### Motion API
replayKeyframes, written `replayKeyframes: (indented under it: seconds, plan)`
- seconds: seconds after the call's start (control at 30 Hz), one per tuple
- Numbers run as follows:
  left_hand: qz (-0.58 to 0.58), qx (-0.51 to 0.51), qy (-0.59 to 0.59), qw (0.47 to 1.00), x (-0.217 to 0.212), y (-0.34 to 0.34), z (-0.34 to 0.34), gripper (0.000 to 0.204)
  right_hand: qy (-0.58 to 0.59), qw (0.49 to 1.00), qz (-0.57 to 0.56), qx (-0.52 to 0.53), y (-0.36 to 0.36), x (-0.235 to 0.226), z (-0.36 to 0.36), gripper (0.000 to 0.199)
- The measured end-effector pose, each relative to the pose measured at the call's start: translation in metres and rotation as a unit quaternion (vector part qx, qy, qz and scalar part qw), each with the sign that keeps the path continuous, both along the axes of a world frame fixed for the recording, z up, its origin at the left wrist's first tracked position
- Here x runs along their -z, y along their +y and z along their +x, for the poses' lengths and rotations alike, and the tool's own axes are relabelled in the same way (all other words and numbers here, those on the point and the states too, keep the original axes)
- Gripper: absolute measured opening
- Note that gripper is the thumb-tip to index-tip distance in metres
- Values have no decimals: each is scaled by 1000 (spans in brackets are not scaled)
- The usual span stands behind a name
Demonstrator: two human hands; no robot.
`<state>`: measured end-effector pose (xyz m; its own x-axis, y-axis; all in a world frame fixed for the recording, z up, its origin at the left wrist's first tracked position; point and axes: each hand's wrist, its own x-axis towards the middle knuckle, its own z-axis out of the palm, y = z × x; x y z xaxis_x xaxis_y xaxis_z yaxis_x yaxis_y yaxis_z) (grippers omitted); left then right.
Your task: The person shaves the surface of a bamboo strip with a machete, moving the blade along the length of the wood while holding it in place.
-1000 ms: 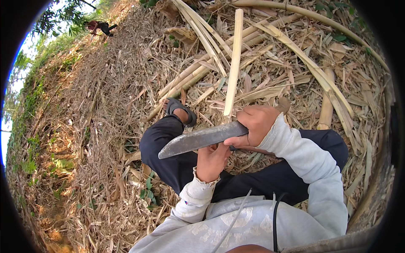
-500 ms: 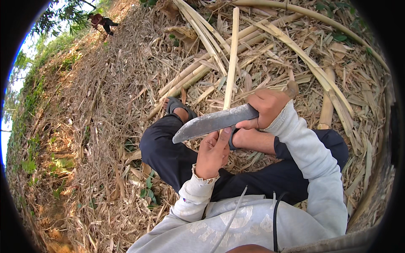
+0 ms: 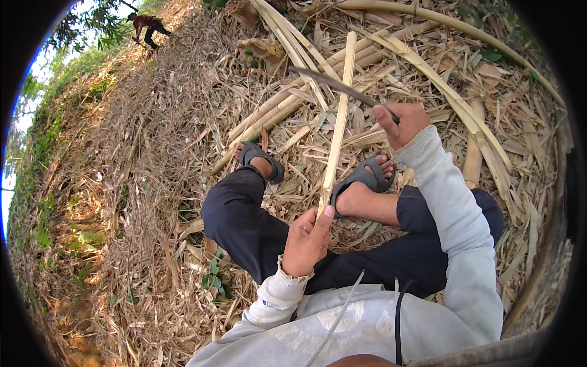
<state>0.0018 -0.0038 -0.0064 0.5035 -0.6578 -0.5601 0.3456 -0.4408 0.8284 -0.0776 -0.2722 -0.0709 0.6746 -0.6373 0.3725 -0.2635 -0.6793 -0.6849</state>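
Between my legs, my left hand (image 3: pixel 307 240) grips the near end of a pale split bamboo strip (image 3: pixel 340 125), thumb along its top. The strip points away from me over the litter. My right hand (image 3: pixel 404 124) is closed round the handle of a machete (image 3: pixel 342 87), and the handle is mostly hidden by the fingers. The blade reaches to the left with its thin edge toward me, passing across the far part of the strip. Whether the blade touches the strip I cannot tell.
Dry leaves and shavings (image 3: pixel 165 153) cover the slope. Bamboo poles (image 3: pixel 269 119) and long split strips (image 3: pixel 449 92) lie ahead and to the right. My sandalled feet (image 3: pixel 367 177) flank the strip's near part. Another person (image 3: pixel 147 29) is far off at upper left.
The machete has moved away from me, from above my left hand to the strip's far part, and its blade has turned edge-on. The strip's far end has shifted slightly right and nearer.
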Motion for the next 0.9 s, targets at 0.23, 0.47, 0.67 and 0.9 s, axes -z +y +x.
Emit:
replayKeyframes:
  seconds: [0.23,0.47,0.67,0.9]
  plan:
    - [9,-10,7,1000,4,4,-1,33,14,998,-61,-18,5,-3,0,74]
    - [8,-1,51,999,2,18,-10,33,35,988,76,129,-50,18,1,82]
    - [-19,35,64,997,3,13,5,38,-20,999,28,6,-3,7,15,82]
    - [-50,84,267,959,12,11,25,45,56,995,76,12,1,10,16,77]
